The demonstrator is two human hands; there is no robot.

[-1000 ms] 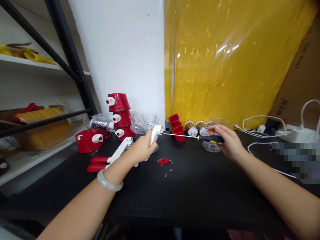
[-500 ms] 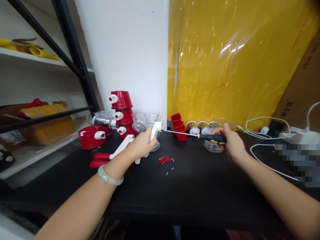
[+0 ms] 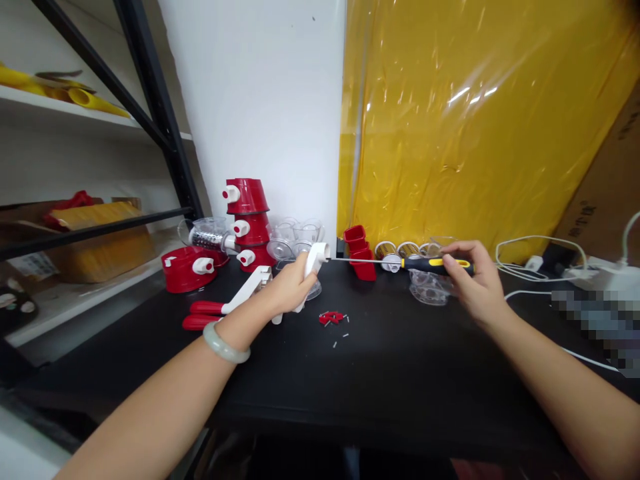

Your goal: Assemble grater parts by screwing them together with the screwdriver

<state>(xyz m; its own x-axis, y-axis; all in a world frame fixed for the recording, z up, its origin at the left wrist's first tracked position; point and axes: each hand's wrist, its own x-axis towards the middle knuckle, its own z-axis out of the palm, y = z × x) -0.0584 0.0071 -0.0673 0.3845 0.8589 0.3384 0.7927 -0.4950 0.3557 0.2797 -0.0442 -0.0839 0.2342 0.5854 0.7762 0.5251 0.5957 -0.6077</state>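
My left hand (image 3: 290, 285) is closed around a white plastic part (image 3: 317, 259) with a round end, held up above the black table. In my right hand (image 3: 477, 283) is a long screwdriver (image 3: 425, 265) with a black and yellow handle, gripped by thumb and fingers. Its shaft lies almost level, and the tip reaches the round end of the white part; whether it sits in a screw is too small to tell. Below lie small red pieces (image 3: 331, 318) with several loose screws (image 3: 345, 335). White cranks with red grips (image 3: 207, 307) rest beside my left forearm, partly hidden by it.
Red housings (image 3: 253, 228) stand stacked at the back left, near clear plastic cups (image 3: 295, 237). Red hoppers (image 3: 361, 255), grater drums (image 3: 387, 255) and a clear base (image 3: 429, 290) sit along the back. White cables (image 3: 520, 267) lie right. A shelf rack (image 3: 177, 160) borders the left.
My right hand's fingers have shifted on the screwdriver handle, which shows a different side now. The tip stays at the white part; the whole view has moved slightly.
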